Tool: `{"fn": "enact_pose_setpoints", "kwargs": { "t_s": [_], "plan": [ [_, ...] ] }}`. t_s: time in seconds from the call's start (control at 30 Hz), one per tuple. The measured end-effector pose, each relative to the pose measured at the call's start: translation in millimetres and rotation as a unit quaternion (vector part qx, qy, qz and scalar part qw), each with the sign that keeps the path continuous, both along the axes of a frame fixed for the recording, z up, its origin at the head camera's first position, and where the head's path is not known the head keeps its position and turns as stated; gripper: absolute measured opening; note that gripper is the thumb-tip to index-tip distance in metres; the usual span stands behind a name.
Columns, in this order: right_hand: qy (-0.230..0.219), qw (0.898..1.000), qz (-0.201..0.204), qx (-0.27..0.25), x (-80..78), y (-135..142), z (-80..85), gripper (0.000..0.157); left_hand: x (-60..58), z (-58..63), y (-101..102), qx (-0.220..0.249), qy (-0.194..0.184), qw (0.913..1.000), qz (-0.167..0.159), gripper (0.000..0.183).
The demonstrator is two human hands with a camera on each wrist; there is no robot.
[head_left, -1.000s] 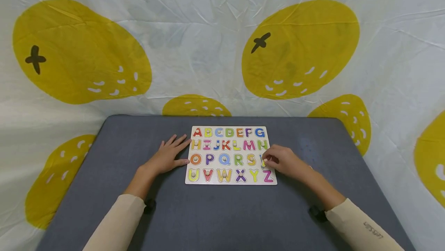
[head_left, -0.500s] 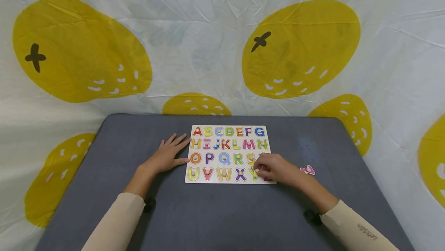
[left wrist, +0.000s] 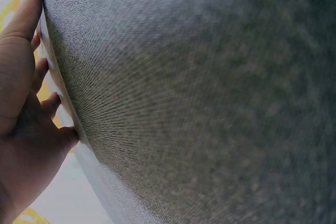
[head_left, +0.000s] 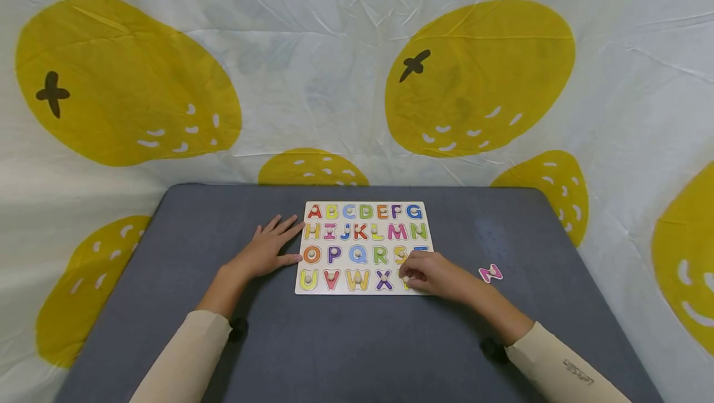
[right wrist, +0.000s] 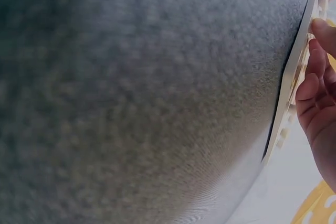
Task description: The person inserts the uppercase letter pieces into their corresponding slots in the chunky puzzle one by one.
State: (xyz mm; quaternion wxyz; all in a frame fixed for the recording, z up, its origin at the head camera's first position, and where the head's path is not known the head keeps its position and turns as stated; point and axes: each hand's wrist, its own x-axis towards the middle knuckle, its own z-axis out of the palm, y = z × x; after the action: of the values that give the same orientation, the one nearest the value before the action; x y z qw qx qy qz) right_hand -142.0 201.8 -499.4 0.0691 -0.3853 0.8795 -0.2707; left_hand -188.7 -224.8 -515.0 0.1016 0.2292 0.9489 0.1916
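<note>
A wooden alphabet puzzle board (head_left: 342,266) with knobbed letters lies on the table. The left hand (head_left: 266,251) lies spread at the board's left side, fingertips and thumb at its edge; in the left wrist view the fingers (left wrist: 39,74) touch that edge. Over the lower right of the board, the right hand (head_left: 435,271) pinches the knob of the yellow letter Y puzzle piece (head_left: 406,286) at the Y spot. Most of that piece is hidden by the fingers. The right wrist view shows the thumb (right wrist: 323,32) close over the board, other fingers curled.
A pink letter Z puzzle piece (head_left: 491,273) with a knob lies on the grey table (head_left: 357,353), right of the board. Behind the table hangs a white cloth (head_left: 312,93) with large yellow fruit prints.
The right hand has moved left and down from beside the S and T to the Y spot. The loose Z piece, mostly hidden by the wrist before, now shows. The left hand stays put.
</note>
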Motion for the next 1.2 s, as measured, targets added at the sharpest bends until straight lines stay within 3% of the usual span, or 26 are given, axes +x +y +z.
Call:
{"fn": "enact_pose_setpoints", "kwargs": {
  "t_s": [0.4, 0.73, 0.9, 1.2],
  "plan": [
    [0.029, 0.998, -0.039, -0.027, -0.7, 40.5, 7.4, 0.017, 0.4, 0.6, 1.6, 0.003, -0.001, 1.0000, 0.002, 0.084],
    [0.068, 0.991, -0.114, 0.024, -3.6, 99.4, 17.4, 0.019, 0.9, 1.0, 0.4, 0.000, -0.006, 1.0000, 0.001, 0.084],
    [0.090, 0.988, -0.120, 0.021, -2.7, 123.5, 17.0, 0.022, 1.5, 2.3, 0.5, -0.001, -0.009, 1.0000, 0.002, 0.085],
    [0.072, 0.990, -0.117, 0.032, 4.1, 149.5, 13.7, 0.020, 0.5, 3.2, -0.1, 0.000, -0.009, 1.0000, 0.003, 0.084]
  ]
}}
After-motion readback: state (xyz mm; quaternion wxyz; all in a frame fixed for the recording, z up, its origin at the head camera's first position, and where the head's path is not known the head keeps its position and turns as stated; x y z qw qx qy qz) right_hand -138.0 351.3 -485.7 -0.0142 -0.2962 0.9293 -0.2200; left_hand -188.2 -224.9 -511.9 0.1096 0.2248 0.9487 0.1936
